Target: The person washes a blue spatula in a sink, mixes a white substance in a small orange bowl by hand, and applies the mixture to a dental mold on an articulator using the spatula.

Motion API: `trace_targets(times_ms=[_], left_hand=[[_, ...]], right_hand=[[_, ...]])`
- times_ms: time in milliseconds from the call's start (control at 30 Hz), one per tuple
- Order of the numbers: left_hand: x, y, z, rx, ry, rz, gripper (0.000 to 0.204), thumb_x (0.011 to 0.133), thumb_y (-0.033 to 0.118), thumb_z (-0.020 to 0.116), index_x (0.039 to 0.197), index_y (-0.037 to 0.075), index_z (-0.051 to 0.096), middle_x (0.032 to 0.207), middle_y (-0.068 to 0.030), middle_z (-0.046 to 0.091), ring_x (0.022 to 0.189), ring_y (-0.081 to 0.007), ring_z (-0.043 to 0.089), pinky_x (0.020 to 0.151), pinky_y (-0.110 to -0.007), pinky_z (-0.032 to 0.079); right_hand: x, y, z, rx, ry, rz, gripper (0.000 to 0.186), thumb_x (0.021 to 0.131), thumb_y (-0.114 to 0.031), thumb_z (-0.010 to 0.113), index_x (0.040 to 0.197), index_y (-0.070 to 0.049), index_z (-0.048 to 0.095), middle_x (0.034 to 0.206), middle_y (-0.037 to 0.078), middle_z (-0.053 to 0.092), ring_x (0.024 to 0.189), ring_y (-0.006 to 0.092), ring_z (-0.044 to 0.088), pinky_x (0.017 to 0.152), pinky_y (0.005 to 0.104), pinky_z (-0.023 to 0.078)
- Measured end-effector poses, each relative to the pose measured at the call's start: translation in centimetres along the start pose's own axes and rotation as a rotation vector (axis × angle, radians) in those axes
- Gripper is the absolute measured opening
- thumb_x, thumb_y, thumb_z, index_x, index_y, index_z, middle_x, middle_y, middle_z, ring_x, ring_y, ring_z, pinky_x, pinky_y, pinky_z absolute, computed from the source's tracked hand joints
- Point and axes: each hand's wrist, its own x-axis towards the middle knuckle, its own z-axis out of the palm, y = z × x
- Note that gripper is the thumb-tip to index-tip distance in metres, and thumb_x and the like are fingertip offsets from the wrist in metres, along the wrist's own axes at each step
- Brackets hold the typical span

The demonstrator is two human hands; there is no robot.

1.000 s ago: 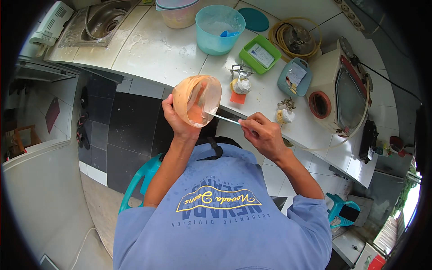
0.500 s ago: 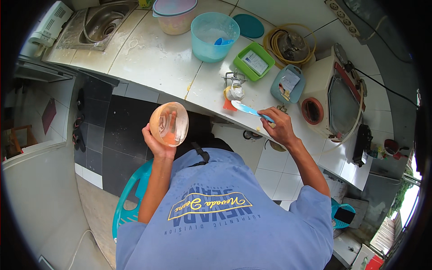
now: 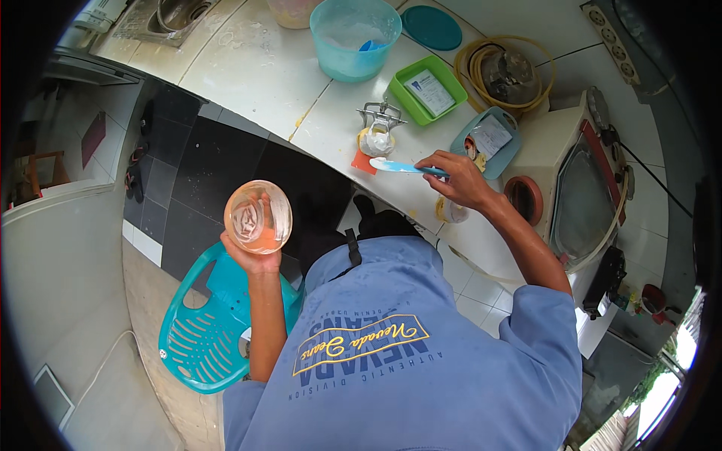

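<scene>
- Cupping the orange bowl [image 3: 234,210] at its lower side, the left hand [image 3: 254,259] has its thumb against the left wall and its palm under the base; the other fingers are mostly hidden behind the bowl, curled partway around its curve. The bowl tilts, its mouth facing up, with whitish smears inside.
- A translucent blue bucket [image 3: 342,65] stands well beyond the bowl, on the white tabletop [image 3: 259,56].
- An orange-red square [image 3: 362,163] lies near the tabletop's front edge.
- Just behind it, a metal frame [image 3: 383,116] stands with a white lump [image 3: 379,140] at its front.
- The blue spatula [image 3: 406,167] points leftward out of the right fingers, its white-coated tip beside the square's edge; whether they touch, I cannot tell.
- Farther back sits a green tray [image 3: 423,115] holding a packet.
- The right hand [image 3: 462,182] has its fingers closed in a pinch on the spatula's handle end, the blade entirely ahead of them.
- A light-blue basket [image 3: 505,156] stands just behind this hand.
</scene>
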Motion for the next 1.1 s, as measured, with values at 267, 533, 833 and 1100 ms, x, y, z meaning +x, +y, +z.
trace_targets(times_ms=[267, 533, 833, 1100], left_hand=[[-4.7, -4.5, -0.3, -0.086, 0.011, 0.107, 0.048, 0.096, 0.031, 0.049, 0.131, -0.001, 0.057, 0.133, -0.0223, 0.059, 0.129, -0.0399, 0.053, 0.117, -0.051, 0.04], [-5.2, -6.2, -0.4, -0.041, 0.084, 0.171, 0.047, 0.095, 0.033, 0.051, 0.13, 0.001, 0.058, 0.134, -0.0216, 0.058, 0.13, -0.0405, 0.052, 0.117, -0.051, 0.04], [-4.4, -6.7, -0.8, -0.131, 0.076, 0.102, 0.052, 0.092, 0.033, 0.053, 0.134, 0.002, 0.056, 0.137, -0.0219, 0.056, 0.133, -0.0425, 0.049, 0.117, -0.052, 0.04], [-4.3, -6.4, -1.4, -0.126, 0.069, 0.122, 0.053, 0.093, 0.035, 0.053, 0.133, 0.002, 0.056, 0.137, -0.0215, 0.056, 0.132, -0.0425, 0.05, 0.117, -0.052, 0.04]], right_hand=[[1.9, 2.4, -0.6, 0.079, -0.045, -0.051, 0.022, 0.091, -0.008, 0.064, 0.111, -0.001, 0.07, 0.098, 0.014, 0.071, 0.084, 0.0266, 0.071, 0.076, 0.0366, 0.057], [1.6, 0.9, -1.9, 0.112, 0.081, -0.074, 0.02, 0.09, -0.007, 0.064, 0.108, -0.003, 0.071, 0.097, 0.015, 0.072, 0.081, 0.0267, 0.071, 0.068, 0.0373, 0.056], [1.2, 0.2, -0.1, -0.014, 0.109, -0.078, 0.017, 0.089, -0.005, 0.066, 0.106, -0.004, 0.07, 0.092, 0.013, 0.069, 0.072, 0.0295, 0.068, 0.065, 0.0387, 0.054], [1.2, -0.9, 1.1, -0.107, 0.154, -0.148, 0.018, 0.088, -0.004, 0.066, 0.106, -0.003, 0.068, 0.086, 0.013, 0.067, 0.07, 0.03, 0.067, 0.063, 0.0399, 0.054]])
